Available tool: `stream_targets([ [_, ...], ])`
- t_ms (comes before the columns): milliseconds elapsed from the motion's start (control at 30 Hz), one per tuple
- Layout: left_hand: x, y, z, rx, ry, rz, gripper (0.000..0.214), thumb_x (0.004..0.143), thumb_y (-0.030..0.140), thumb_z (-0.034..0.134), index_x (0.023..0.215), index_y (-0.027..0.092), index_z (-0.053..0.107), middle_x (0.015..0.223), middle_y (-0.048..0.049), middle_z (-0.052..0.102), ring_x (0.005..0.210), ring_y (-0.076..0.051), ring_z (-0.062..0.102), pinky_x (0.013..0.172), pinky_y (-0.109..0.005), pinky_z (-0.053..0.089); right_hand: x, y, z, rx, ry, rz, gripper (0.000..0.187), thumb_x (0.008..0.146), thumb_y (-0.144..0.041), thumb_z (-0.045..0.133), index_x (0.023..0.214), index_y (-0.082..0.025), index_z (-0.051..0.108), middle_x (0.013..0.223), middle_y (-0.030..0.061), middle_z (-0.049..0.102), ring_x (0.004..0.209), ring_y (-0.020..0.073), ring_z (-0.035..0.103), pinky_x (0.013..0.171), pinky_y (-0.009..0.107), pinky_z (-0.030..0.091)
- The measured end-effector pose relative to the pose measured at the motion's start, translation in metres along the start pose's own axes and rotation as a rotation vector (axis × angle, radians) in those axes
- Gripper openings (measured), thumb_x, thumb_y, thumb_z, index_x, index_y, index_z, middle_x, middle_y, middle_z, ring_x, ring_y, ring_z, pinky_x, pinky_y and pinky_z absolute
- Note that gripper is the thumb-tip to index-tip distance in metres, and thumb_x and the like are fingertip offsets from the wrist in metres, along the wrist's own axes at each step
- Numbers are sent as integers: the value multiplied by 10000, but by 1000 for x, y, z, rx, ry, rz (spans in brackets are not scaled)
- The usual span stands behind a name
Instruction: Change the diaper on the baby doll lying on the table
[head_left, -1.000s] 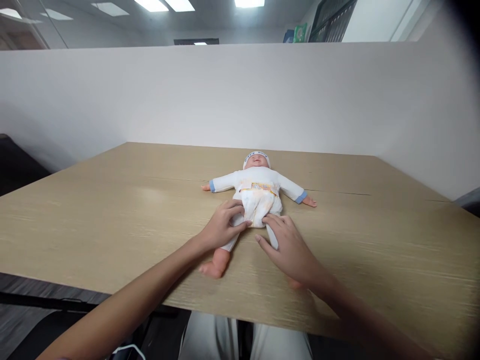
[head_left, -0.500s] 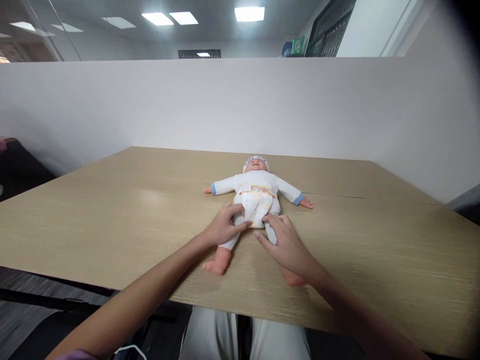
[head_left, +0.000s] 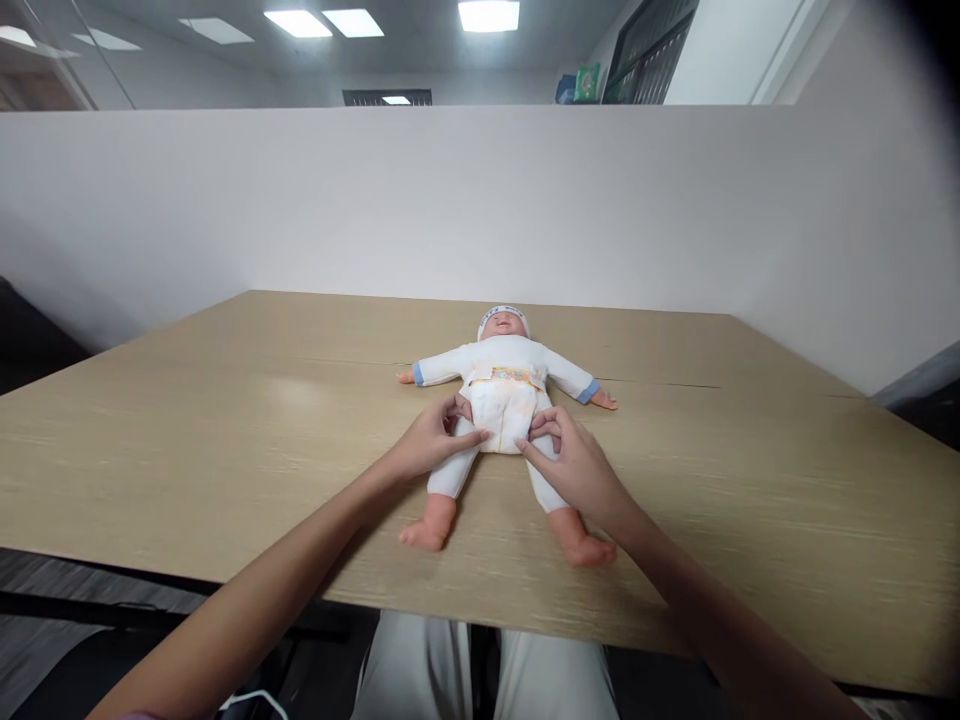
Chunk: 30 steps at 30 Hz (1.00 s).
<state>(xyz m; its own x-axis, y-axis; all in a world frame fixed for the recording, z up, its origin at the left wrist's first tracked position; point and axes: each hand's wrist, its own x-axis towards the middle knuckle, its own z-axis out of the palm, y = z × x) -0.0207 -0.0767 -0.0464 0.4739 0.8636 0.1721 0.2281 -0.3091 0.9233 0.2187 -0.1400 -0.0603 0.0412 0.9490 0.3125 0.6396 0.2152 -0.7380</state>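
Note:
A baby doll (head_left: 506, 362) in a white suit with blue cuffs and a white cap lies on its back on the wooden table (head_left: 225, 430), arms spread. A white diaper (head_left: 504, 410) with a yellow waistband wraps its hips. My left hand (head_left: 431, 443) pinches the diaper's left side at the hip. At the other hip my right hand (head_left: 570, 462) pinches the diaper's right side. Both bare feet point toward me.
A white partition wall (head_left: 375, 200) runs behind the table and along its right side. The table's near edge is just above my lap. Ceiling lights and a dark window show above the partition.
Both hands have slid outward from the doll's thighs up to the sides of the diaper. The right leg, hidden before under my right hand, now shows.

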Motion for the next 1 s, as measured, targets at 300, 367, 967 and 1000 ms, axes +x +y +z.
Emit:
stream_targets([
  [300, -5, 1, 3, 21, 49, -90, 477, 781, 487, 825, 1086, 185, 618, 971, -40, 707, 885, -212, 626, 788, -320, 463, -5, -13, -5, -275, -11, -100, 170, 980, -408, 645, 952, -258, 718, 952, 38, 768, 931, 274, 633, 868, 406, 426],
  [367, -6, 4, 2, 77, 28, -59, 427, 809, 509, 796, 1043, 180, 659, 979, -40, 714, 864, -207, 616, 778, -318, 453, -6, -13, -4, -281, -11, -118, 177, 982, -396, 642, 930, -252, 732, 959, 50, 766, 920, 276, 618, 845, 398, 429],
  [967, -3, 5, 6, -276, -68, -175, 471, 835, 585, 761, 1052, 171, 702, 1028, -71, 715, 968, -256, 631, 814, -345, 478, -11, -13, 0, -127, -70, -66, 176, 950, -382, 659, 1061, -249, 690, 1126, 51, 723, 1068, 289, 530, 984, 437, 441],
  [1000, -3, 5, 6, -298, -76, -181, 492, 833, 597, 760, 1071, 170, 701, 1036, -80, 720, 971, -263, 639, 815, -354, 486, -12, -13, 0, -120, -67, -68, 176, 949, -381, 654, 1061, -248, 685, 1120, 51, 723, 1071, 290, 530, 985, 437, 441],
])
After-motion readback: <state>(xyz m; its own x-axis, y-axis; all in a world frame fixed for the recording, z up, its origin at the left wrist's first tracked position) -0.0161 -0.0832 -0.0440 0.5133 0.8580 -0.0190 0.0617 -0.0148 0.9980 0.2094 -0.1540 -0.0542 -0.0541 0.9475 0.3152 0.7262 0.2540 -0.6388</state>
